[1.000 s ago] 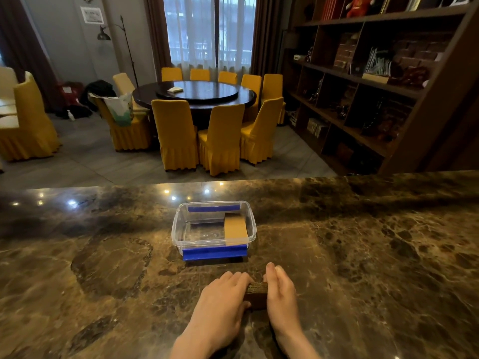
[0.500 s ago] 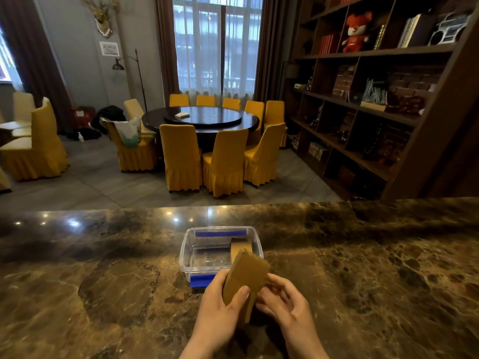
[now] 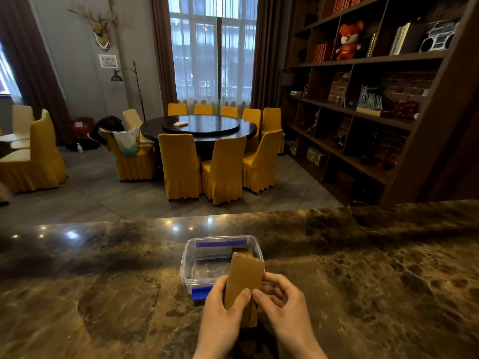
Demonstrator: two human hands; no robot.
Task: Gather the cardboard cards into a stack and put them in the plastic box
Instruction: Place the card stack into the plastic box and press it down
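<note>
The stack (image 3: 243, 281) is being gripped upright between both hands, left hand (image 3: 223, 309) and right hand (image 3: 282, 304) clasped on its lower half. Its long axis is being tilted toward the box (image 3: 189, 268), lying open just beyond the hands.

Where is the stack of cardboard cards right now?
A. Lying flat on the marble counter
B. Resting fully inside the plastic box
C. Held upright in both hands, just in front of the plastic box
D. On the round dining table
C: the left hand and right hand grip the stack of cardboard cards on end, near the front edge of the plastic box, not yet lowered in.
</note>
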